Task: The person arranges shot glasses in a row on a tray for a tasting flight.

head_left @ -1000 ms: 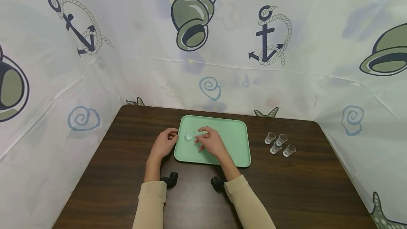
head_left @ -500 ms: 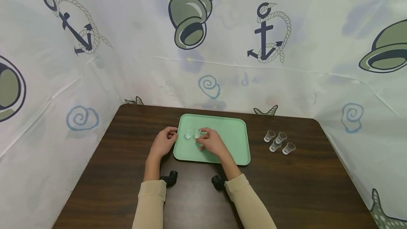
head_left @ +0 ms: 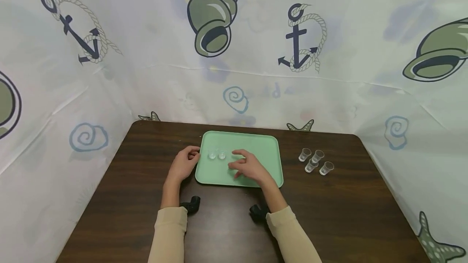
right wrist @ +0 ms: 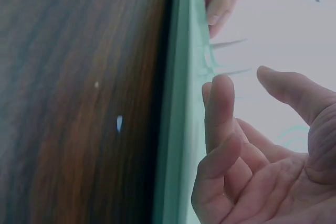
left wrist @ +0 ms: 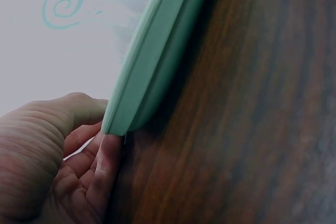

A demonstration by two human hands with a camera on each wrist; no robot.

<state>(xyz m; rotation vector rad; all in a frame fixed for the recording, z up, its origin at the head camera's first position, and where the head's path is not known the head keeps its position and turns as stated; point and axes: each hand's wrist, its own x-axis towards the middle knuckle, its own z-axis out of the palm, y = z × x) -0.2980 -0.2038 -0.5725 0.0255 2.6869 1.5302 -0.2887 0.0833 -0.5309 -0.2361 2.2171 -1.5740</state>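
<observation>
Two small clear cups (head_left: 212,155) are set side by side on the left part of the green tray (head_left: 257,149), seemingly upright. Four other clear cups (head_left: 326,168) are grouped on the worktop (head_left: 347,214), to the right of the tray. From their thin, transparent walls, the cups are judged to be light and fairly stiff, probably plastic, smooth enough to be slipped from a loose pinch and easily tipped. They are best gripped by the sides just below the rim, with light pressure only. The tray is judged to be rigid yet easily slid, and is best taken by its raised rim. That rim appears to be pinched at the left between thumb and curled fingers of the left hand (head_left: 184,164). Nothing is held by the right hand (head_left: 251,168), which is poised over the tray with its fingers spread. Compared with half a second ago, the nearer tray cup is freed from the right fingertips, and a gap is left between them; the worktop group is undisturbed.
</observation>
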